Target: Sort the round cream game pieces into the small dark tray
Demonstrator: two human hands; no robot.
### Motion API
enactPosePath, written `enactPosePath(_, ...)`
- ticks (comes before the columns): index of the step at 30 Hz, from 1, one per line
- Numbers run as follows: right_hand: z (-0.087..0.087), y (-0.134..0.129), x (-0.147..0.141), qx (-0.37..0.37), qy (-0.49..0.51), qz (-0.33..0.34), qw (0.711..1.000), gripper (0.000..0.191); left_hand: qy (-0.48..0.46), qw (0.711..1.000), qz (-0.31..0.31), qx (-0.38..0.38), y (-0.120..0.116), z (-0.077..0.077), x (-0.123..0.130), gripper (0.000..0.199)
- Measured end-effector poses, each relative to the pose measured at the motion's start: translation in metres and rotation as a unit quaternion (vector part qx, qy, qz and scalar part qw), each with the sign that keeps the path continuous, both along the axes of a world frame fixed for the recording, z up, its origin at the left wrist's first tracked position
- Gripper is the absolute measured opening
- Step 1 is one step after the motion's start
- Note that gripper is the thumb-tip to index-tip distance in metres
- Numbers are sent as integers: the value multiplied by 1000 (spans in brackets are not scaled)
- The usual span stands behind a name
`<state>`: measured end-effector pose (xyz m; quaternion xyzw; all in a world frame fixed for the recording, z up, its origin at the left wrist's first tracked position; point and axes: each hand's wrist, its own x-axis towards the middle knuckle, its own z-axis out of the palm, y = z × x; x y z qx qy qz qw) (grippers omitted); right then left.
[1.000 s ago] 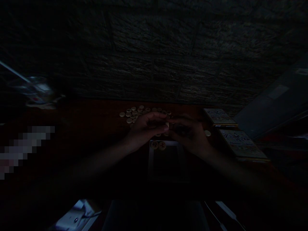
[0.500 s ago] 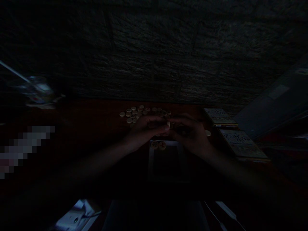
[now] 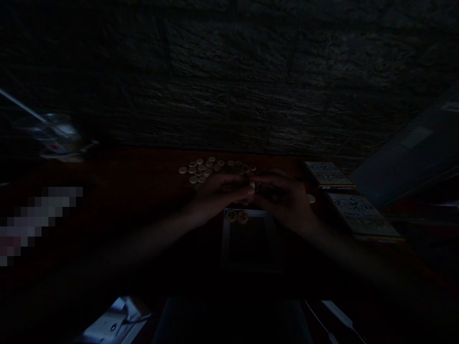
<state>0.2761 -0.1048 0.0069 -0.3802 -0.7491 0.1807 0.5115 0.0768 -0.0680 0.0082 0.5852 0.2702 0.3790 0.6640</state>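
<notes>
The view is very dark. My left hand [image 3: 220,193] is closed around a pale round piece [image 3: 252,185], pinched at the fingertips. My right hand [image 3: 289,198] meets it from the right, its fingers closed at the same piece. Below the hands lies a shallow open box [image 3: 225,243]. Two round marked pieces, one [image 3: 231,216] at its top left corner and another [image 3: 243,217] beside it, rest inside. Several loose round pieces [image 3: 201,167] are spread on the table behind my left hand. A single pale piece [image 3: 311,198] lies right of my right hand.
Two flat patterned boxes, one [image 3: 328,175] behind the other [image 3: 364,214], lie on the dark red table [image 3: 143,167] at the right. A clear plastic container [image 3: 60,136] stands far left. A stone wall [image 3: 229,86] rises behind. White cables [image 3: 337,313] show at bottom right.
</notes>
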Motion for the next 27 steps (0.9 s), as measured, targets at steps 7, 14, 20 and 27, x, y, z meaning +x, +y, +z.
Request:
enactPosePath(7,2,-1,0,3,-4,4,1000,30,-4,1000,-12,-2,1,-3,-1,27)
enactPosePath(14,-2,-1,0,-27,4,3,1000,34,11,1000,-1,6,2,-4,-1,26)
enactPosePath(20,0,-2,-1,-18,6,0,1000,30,-8,1000,-19,8,2,-4,-1,25)
enactPosePath(27,2,-4,-2,-16,-5,-1,1000,30,-2,1000,-24,-5,3,-4,-2,24)
